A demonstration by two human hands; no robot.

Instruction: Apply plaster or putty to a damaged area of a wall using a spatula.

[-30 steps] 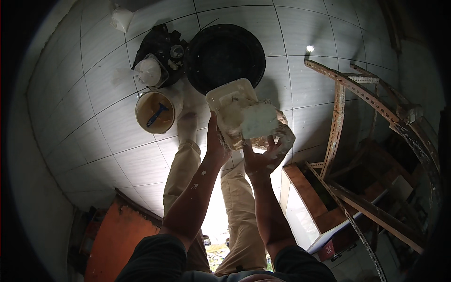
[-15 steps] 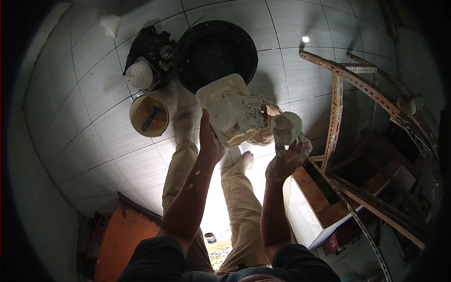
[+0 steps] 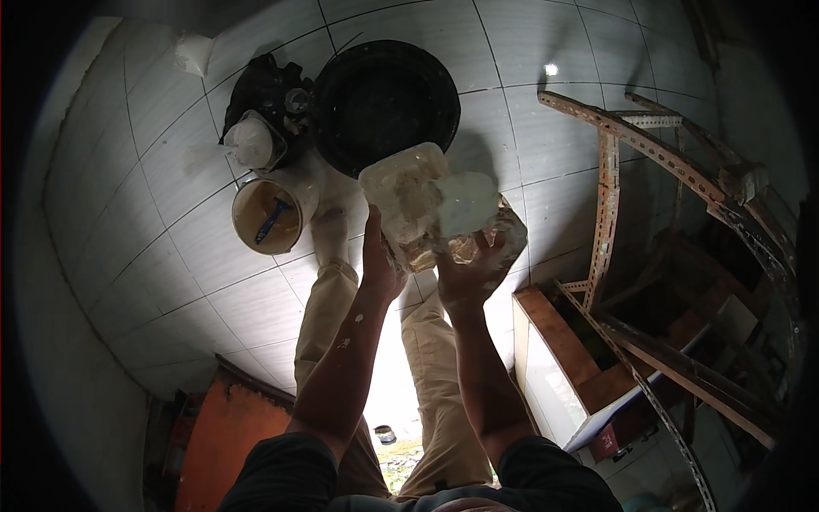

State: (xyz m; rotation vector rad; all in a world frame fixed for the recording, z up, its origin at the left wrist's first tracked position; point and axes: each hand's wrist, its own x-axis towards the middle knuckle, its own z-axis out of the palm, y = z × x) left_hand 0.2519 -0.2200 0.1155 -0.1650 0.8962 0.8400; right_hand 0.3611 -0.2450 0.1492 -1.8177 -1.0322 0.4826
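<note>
A pale, shallow plastic tub (image 3: 404,167) smeared with whitish paste tilts in the air, and my left hand (image 3: 384,264) grips its left side. Pressed against the tub's right part is a flat pale scraper with rounded corners (image 3: 468,203). My right hand (image 3: 479,266) is closed round the scraper's lower edge, its fingers coated in white paste. Brownish, paste-streaked material (image 3: 420,253) shows along the tub's lower edge, partly hidden by the right hand.
Beyond the tub stands a wide black basin (image 3: 388,55). Left of it are a bucket (image 3: 299,230) with a blue-handled tool (image 3: 274,219), and a black bag (image 3: 256,85) with a white plastic pouch. A rusty perforated metal frame (image 3: 607,205) leans at right; an orange panel (image 3: 226,435) is lower left.
My right hand has swung left with the scraper, from beside the tub onto its right part. The left hand and tub stay nearly in place.
</note>
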